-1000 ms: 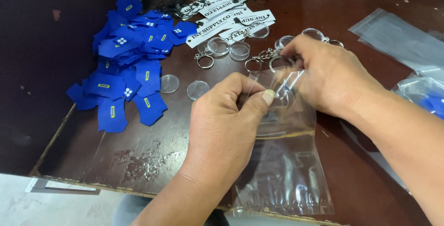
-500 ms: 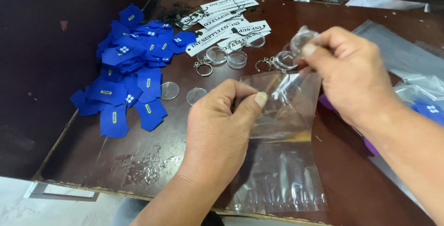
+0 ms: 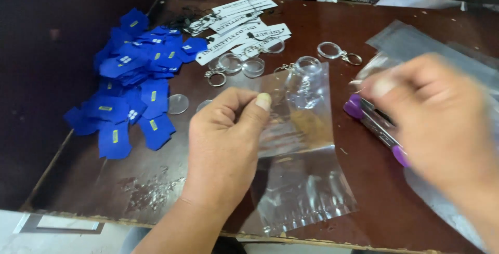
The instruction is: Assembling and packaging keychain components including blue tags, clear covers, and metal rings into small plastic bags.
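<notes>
At frame centre the left hand [image 3: 228, 134] pinched a clear plastic bag [image 3: 299, 113] already holding a keyring (more bags [image 3: 306, 194] lay beneath), while the blurred right hand [image 3: 431, 113], grip indiscernible, hovered over purple-handled tools [image 3: 374, 124]; loose keyrings [image 3: 338, 52] remained unbagged.

Clear plastic bag [image 3: 301, 113] – pinched upright, clear keyring [image 3: 306, 69] inside

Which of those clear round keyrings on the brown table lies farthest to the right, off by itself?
The clear round keyring with a small metal ring, alone between the white printed tags and the stack of clear plastic bags; the others cluster near the blue tags.
</notes>
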